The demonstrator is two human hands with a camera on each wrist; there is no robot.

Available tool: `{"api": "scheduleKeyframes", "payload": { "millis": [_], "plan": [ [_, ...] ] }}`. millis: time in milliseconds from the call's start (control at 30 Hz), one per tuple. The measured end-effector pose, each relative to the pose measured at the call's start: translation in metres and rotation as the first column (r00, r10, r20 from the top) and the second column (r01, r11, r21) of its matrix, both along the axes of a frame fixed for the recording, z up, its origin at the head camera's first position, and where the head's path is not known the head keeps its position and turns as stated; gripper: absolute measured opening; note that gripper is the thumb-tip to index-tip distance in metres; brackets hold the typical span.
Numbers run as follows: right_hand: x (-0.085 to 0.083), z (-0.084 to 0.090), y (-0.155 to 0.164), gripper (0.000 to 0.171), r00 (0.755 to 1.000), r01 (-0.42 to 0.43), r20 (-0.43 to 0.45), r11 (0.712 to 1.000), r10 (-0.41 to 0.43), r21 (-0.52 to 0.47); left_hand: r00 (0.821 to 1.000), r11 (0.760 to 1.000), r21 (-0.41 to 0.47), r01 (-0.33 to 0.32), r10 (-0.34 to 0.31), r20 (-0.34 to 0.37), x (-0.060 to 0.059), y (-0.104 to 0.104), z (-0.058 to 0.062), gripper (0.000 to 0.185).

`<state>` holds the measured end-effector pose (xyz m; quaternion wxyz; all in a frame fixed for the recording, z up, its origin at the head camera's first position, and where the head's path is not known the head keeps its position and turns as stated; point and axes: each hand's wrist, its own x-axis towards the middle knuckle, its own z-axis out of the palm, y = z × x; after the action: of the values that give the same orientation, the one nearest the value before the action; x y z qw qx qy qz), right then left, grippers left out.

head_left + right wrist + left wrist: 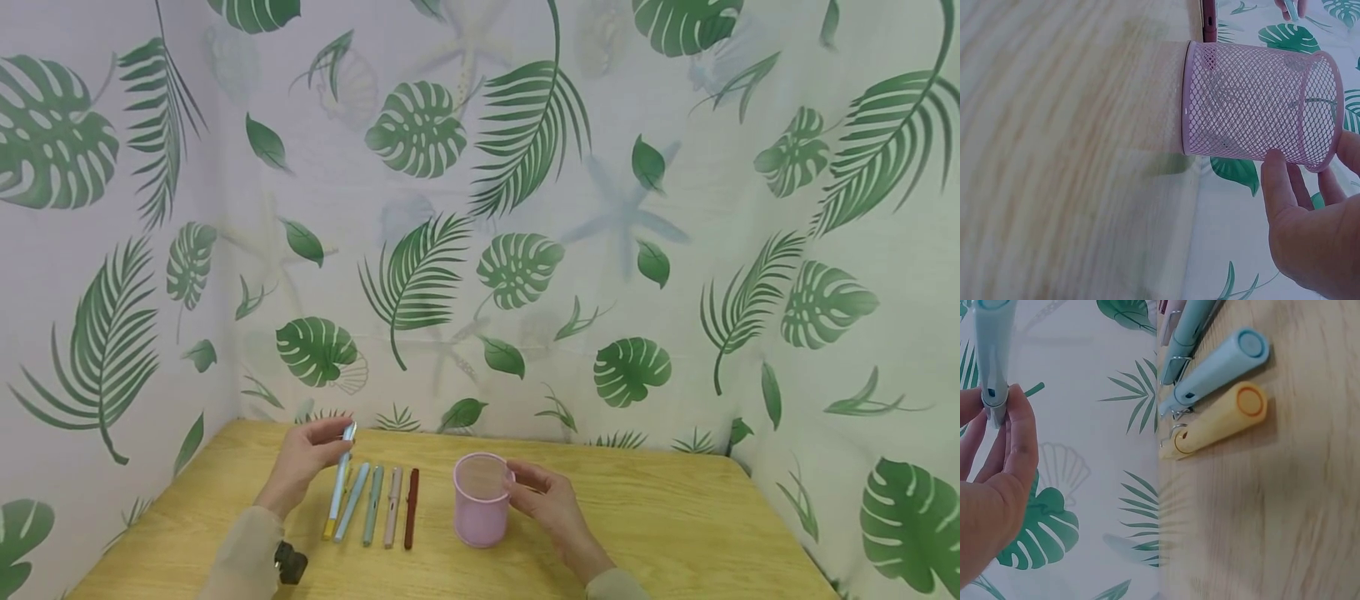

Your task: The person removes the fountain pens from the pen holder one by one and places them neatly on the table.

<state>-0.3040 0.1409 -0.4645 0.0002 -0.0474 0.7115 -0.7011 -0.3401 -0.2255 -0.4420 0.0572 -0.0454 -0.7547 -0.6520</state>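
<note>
My left hand (300,462) pinches a pale blue pen (992,350) near its upper end, between thumb and fingers. In the head view the held pen slants down, overlapping a yellow pen (1222,422) on the table. Beside that lie a light blue pen (352,502), a green pen (372,506), a pale pink pen (393,507) and a dark red pen (412,508), in a row. A pink mesh pen cup (481,521) stands upright right of them. My right hand (551,508) holds the cup's right side, thumb on the mesh, fingers at the rim.
The wooden table (660,517) bears the pens and the cup. Behind it and at both sides hangs a white cloth (450,375) printed with green leaves. A small black device (290,563) sits at the left wrist.
</note>
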Motion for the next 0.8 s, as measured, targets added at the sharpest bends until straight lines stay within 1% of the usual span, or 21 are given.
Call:
{"api": "scheduleKeyframes", "payload": {
  "millis": [200, 400, 633, 700, 800],
  "plan": [
    [0.0, 0.001, -0.001, 0.043, 1.0, 0.005, 0.001, 1.0, -0.005, 0.008, 1.0, 1.0, -0.021, -0.009, 0.009, 0.007, 0.001, -0.003, 0.0, 0.046],
    [-0.001, -0.002, 0.0, 0.045, 1.0, 0.007, 0.009, 1.0, -0.007, 0.007, 1.0, 0.999, -0.029, 0.015, -0.014, 0.012, 0.0, -0.007, -0.003, 0.048],
    [-0.002, -0.001, 0.001, 0.044, 1.0, 0.002, 0.011, 1.0, -0.003, 0.022, 0.999, 0.997, -0.066, 0.036, -0.035, 0.017, -0.002, -0.013, -0.006, 0.047],
    [-0.001, -0.001, 0.001, 0.043, 1.0, 0.005, 0.01, 1.0, -0.005, 0.025, 0.999, 0.997, -0.074, 0.031, -0.03, 0.015, -0.002, -0.015, -0.009, 0.047],
    [0.0, -0.001, 0.0, 0.042, 1.0, 0.01, 0.009, 1.0, -0.01, 0.019, 1.0, 0.996, -0.085, 0.004, -0.003, 0.017, 0.001, -0.018, -0.013, 0.048]
  ]
}}
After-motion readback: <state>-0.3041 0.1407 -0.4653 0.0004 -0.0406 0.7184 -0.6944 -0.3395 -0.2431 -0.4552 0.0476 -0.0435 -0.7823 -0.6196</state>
